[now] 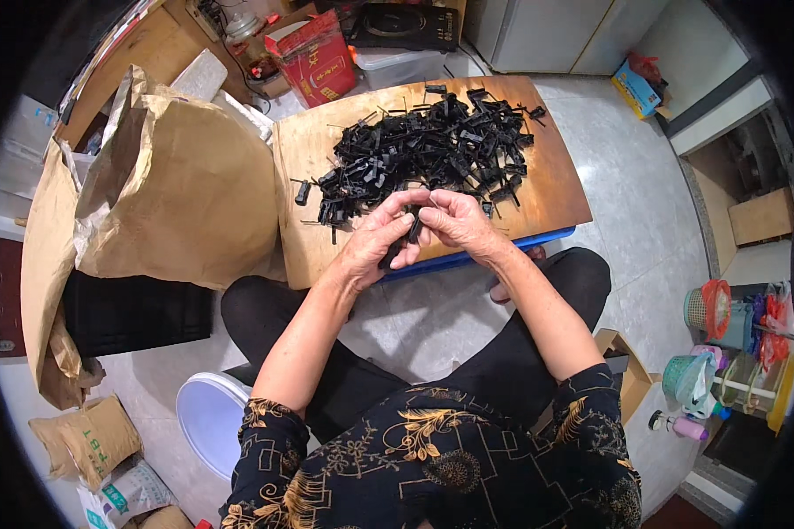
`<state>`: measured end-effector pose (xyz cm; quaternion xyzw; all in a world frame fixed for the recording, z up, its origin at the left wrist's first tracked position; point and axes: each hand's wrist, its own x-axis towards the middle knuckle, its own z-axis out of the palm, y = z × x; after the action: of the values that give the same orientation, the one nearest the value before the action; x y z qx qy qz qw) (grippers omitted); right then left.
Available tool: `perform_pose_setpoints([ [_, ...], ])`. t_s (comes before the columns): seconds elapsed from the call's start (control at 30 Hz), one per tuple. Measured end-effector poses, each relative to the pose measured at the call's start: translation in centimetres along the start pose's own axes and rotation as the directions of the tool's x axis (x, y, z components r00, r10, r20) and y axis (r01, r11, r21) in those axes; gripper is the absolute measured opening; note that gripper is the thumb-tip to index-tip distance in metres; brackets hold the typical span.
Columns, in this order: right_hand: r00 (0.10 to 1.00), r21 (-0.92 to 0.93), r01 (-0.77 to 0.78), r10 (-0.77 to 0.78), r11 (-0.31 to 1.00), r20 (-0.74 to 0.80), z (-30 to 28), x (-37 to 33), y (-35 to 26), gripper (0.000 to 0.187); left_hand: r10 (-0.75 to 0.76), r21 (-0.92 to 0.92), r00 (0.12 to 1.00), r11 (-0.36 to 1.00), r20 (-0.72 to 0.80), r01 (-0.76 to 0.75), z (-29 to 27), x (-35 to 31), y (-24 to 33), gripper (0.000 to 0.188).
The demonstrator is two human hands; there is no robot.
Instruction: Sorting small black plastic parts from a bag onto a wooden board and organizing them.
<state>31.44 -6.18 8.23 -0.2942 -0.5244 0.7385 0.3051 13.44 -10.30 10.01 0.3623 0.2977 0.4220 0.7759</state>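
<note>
One black plastic part (415,229) sits in your left hand (376,236) at the near edge of the counter (556,181), in the head view; your right hand (464,226) pinches narrowly beside it, on what I cannot tell; a slack left grip could drop the part onto the floor (395,324).

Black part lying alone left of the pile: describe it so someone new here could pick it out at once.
Find the wooden tabletop at upper centre, then its heap of black parts. Go left of the heap, toward the big brown paper bag. The lone black part there is the one: unlike its tangled neighbours, it lies apart on bare wood.
</note>
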Motion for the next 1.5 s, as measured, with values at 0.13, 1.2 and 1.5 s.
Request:
perform_pose_setpoints([
  [0.13, 0.993, -0.069, 0.007, -0.015, 0.998, -0.114, 0.7, 0.1, -0.2, 0.023, 0.044, 0.324, 0.994, 0.946, -0.099, -0.010, -0.1, 0.2, 0.0, 0.037],
  [1.2, 0.983, 0.320, -0.085, 0.133, 0.944, -0.130, 3.4, 1.2, 1.1, 0.035, 0.594, 0.821, 0.780, 0.535, -0.198, -0.199, -1.6, 1.6, -2.8, 0.034],
  [1.5, 0.996, -0.128, -0.091, 0.087, 0.988, -0.037, 2.1, 2.0, 3.3, 0.034, 0.514, 0.873, 0.846, 0.468, -0.144, -0.136, -2.6, -0.4, -2.5, 0.028],
])
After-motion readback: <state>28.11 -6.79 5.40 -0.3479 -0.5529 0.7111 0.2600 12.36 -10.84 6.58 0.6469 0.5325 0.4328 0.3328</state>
